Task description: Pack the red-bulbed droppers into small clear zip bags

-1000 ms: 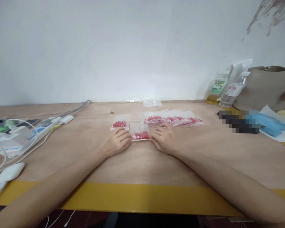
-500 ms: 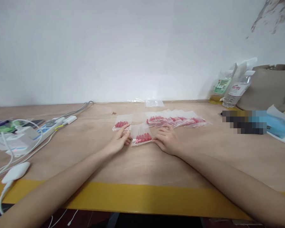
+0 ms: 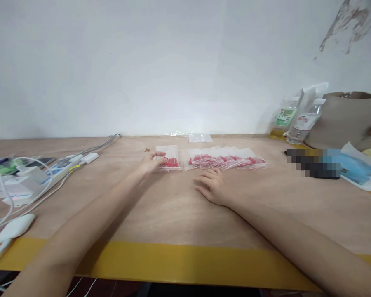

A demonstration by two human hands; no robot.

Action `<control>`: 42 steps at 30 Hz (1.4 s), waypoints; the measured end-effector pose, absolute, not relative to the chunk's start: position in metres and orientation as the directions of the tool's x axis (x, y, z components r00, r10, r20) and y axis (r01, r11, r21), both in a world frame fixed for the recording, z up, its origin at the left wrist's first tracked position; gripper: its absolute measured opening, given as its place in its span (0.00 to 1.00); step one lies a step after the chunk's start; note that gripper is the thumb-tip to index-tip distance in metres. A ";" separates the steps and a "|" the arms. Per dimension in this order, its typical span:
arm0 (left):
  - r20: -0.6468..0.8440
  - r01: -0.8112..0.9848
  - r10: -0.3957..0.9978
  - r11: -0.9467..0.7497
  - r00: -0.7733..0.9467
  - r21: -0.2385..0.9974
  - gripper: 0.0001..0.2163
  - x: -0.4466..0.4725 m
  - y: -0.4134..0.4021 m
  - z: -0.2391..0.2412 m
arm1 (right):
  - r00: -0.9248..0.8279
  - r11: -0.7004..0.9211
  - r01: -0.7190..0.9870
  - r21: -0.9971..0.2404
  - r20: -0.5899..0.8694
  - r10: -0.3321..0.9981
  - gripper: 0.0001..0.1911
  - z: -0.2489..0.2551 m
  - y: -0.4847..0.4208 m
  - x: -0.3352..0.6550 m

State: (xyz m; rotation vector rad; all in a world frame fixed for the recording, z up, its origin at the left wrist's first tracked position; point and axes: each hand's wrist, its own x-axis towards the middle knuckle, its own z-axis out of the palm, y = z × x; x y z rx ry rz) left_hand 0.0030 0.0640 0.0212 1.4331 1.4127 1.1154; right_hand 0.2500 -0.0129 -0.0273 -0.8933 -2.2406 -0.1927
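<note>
The small clear bag [image 3: 170,159] of red pieces lies flat at about 11 o'clock on the table, thumb and fingertips of the left hand [image 3: 148,163] pinching its near-left edge. Just to its right, toward 12 to 1 o'clock, the row of overlapping bags [image 3: 225,159] fans out, red contents showing through.

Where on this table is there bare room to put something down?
The widest bare patch lies between the two forearms, from the yellow table edge up to the right hand. Another lies between the power strip and the left hand. It is crowded along the row of bags, by the cables at far left, and by the bottles.
</note>
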 end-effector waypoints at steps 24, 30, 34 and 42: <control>0.390 0.861 0.781 -0.505 0.488 -0.068 0.18 -0.012 0.063 -0.002 | -0.251 0.321 0.947 -0.024 0.569 0.783 0.18 -0.012 0.044 0.282; 0.189 0.781 0.799 -0.599 0.571 0.176 0.25 0.050 0.059 -0.013 | -0.298 0.372 0.928 -0.033 0.534 0.791 0.10 -0.008 0.046 0.291; 0.107 0.742 0.761 -0.648 0.640 0.172 0.23 0.064 0.063 -0.015 | -0.256 0.378 0.919 -0.111 0.560 0.788 0.10 -0.006 0.047 0.300; 0.040 0.678 0.699 -0.704 0.714 0.210 0.20 0.079 0.069 -0.010 | -0.229 0.433 0.888 -0.157 0.665 0.711 0.10 -0.013 0.052 0.294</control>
